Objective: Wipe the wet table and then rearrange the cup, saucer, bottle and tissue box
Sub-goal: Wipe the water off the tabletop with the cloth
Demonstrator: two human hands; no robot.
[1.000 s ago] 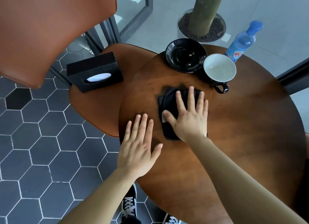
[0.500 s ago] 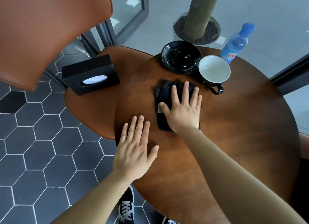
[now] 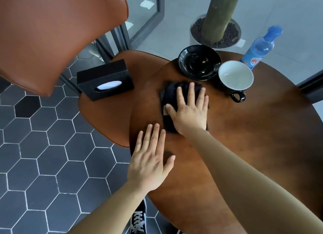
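Right hand (image 3: 190, 111) pressed flat on the dark cloth (image 3: 172, 93), fingers spread
Left hand (image 3: 150, 162) lies flat, fingers straight, at the table (image 3: 253, 137) edge; cloth near the saucer (image 3: 199, 62), perhaps touching it

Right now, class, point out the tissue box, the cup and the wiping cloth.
tissue box (image 3: 104, 72), head view, plain black panel above the slot.
cup (image 3: 235, 75), head view, white inside.
cloth (image 3: 169, 93), head view, bare upper left corner.
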